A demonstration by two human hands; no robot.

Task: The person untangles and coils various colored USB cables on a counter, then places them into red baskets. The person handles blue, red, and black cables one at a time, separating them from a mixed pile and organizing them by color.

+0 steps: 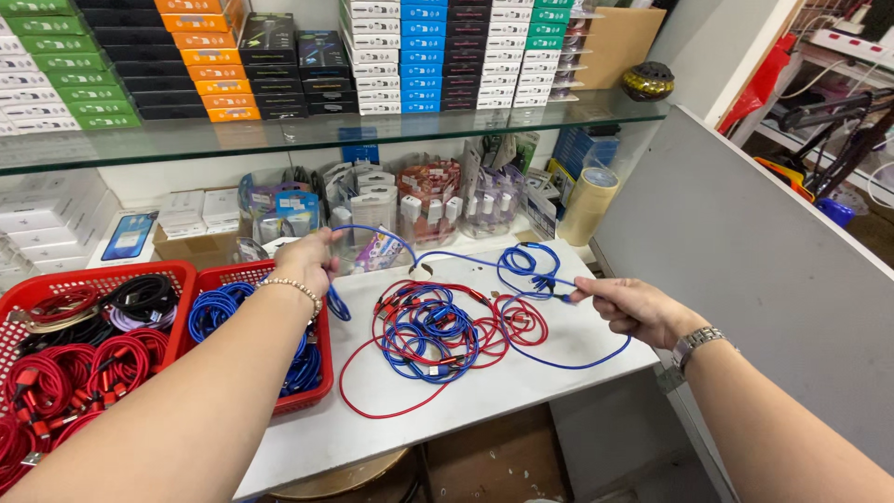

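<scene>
Glass shelf [372, 130] of stacked green, orange, blue boxes [424, 56].

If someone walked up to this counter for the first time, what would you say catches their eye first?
Probably the tangle of red and blue cables in the middle of the white counter, with one blue cable held between the left hand and the right hand. Next, the red baskets of coiled cables at the left, and the stacked boxes on the glass shelf above.

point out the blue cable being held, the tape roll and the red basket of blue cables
blue cable [463, 258], head view, span between the hands
tape roll [589, 205], head view, side
red basket [312, 396], head view, front rim
</scene>
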